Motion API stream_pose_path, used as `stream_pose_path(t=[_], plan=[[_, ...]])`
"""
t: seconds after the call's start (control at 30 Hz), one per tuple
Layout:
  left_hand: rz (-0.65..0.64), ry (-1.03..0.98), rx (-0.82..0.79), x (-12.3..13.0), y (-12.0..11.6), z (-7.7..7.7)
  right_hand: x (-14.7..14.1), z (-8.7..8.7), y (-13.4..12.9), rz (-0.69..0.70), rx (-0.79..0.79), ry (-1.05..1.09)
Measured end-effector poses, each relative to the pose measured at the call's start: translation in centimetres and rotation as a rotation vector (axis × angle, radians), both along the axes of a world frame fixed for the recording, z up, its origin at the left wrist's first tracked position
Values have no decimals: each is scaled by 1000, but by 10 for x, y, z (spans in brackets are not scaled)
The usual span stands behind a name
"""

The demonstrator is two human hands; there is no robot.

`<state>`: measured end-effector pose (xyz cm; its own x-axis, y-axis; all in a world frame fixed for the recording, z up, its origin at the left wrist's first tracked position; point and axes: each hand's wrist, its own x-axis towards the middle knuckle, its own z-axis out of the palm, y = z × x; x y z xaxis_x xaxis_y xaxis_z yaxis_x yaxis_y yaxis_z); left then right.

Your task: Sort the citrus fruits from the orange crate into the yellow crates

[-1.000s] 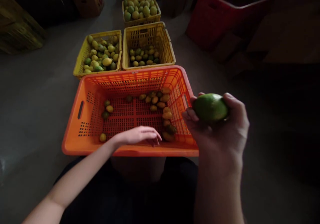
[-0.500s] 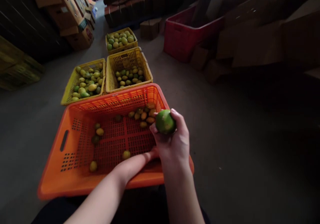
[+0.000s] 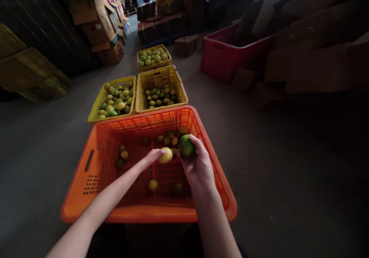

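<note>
Head view: your left hand (image 3: pixel 152 156) pinches a yellow fruit (image 3: pixel 166 155) over the orange crate (image 3: pixel 129 215), your right hand (image 3: pixel 202 166) clasps a green fruit (image 3: pixel 187 146) just beside it, kind unclear in this gloom. Fruit handling seems the step; next calls for steady grips.
</note>
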<state>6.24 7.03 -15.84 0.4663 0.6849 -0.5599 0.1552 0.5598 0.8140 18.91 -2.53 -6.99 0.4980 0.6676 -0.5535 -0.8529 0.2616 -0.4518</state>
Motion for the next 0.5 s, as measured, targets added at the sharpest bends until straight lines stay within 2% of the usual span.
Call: stream_pose_path(t=[0.07,0.1,0.17,0.23,0.3,0.43,0.5], plan=[[87,-78,54,-14,31,21,-7,-3,7,52,-11,4],[184,-176,78,-26,42,34,-11,-4,10,82,-20,13],[369,-317,32,-54,51,61,-22,-6,19,145,-36,29],[472,-395,-62,-81,45,77,-35,-7,27,193,-54,25],[532,-439,-122,-103,32,78,-50,-9,34,227,-72,16],[763,-524,-196,-125,6,52,-74,-11,40,258,-91,11],[786,-520,-241,-129,-3,42,-81,-13,39,307,-81,-3]])
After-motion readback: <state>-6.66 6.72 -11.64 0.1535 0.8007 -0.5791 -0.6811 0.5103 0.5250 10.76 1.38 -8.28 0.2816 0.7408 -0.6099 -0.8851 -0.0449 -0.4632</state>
